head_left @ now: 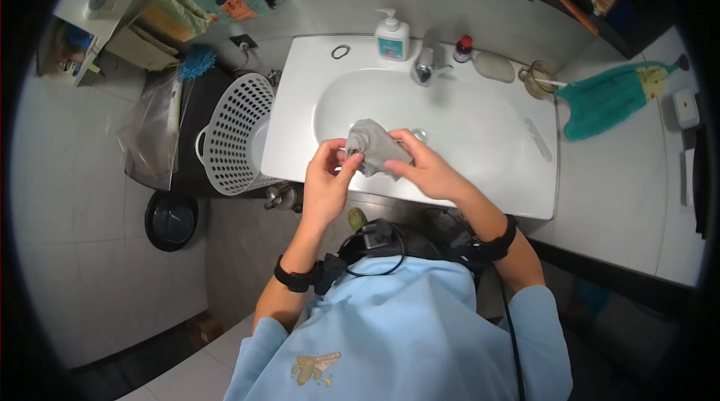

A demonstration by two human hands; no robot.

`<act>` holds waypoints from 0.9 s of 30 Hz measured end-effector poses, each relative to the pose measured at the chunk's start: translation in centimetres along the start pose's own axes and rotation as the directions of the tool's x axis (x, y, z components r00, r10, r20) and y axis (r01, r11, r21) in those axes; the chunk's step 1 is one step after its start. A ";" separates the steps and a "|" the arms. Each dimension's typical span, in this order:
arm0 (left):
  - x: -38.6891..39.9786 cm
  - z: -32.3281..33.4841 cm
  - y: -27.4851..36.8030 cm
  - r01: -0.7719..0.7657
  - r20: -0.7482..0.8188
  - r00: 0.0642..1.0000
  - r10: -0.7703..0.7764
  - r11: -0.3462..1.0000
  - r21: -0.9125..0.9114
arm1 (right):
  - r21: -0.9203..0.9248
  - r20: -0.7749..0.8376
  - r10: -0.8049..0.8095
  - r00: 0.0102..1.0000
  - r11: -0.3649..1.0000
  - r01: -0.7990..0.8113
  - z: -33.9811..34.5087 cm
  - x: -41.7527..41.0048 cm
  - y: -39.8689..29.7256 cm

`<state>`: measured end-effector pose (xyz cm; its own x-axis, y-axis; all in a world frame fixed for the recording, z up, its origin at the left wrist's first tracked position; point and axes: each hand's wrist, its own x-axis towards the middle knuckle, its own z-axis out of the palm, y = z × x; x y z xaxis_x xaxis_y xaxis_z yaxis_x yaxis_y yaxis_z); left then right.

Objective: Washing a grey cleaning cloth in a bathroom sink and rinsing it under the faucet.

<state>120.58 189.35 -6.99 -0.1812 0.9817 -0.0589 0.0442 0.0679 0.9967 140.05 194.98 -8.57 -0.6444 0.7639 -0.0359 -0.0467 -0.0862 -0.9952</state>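
Observation:
A bunched grey cloth point(378, 146) is held between both hands above the front of the white washbasin point(472, 136). My left hand point(331, 179) pinches the cloth's left end between thumb and fingers. At the cloth's right side, my right hand point(430, 167) grips it with the thumb in front and fingers behind. Beyond the cloth, the basin's metal drain point(419, 136) shows partly past my right hand. The chrome faucet point(424, 69) stands at the back of the basin.
A white pump bottle point(392, 38), a black hair tie point(340, 52), a red-capped bottle point(463, 49), a soap dish point(494, 67) and a glass cup point(539, 79) line the basin's back. A perforated white basket point(239, 136) stands left. A teal hand towel point(610, 100) lies right.

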 end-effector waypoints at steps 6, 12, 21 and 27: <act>1.3 -7.2 -0.6 -0.075 -0.074 0.994 0.084 0.990 0.122 | -0.130 0.012 0.118 0.993 0.985 -0.115 0.6 2.7 -0.8; 2.1 -10.7 0.5 -0.365 -0.150 0.871 0.468 0.820 0.441 | -0.392 -0.172 0.062 0.983 0.912 -0.126 2.1 6.8 -3.2; 3.7 -10.6 1.4 -0.268 -0.035 0.951 0.308 0.874 0.406 | -0.021 -0.263 -0.132 0.956 0.991 0.132 4.3 9.6 -8.4; 3.9 -6.2 4.2 -0.590 -0.046 0.748 0.663 0.694 0.413 | -0.010 -0.372 -0.114 0.921 0.993 0.119 3.7 7.5 -11.6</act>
<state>113.93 192.40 -2.72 -0.1513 0.7707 0.6189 0.5429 -0.4584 0.7036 132.90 199.33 3.00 -0.3046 0.9513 0.0469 -0.1160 0.0118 -0.9932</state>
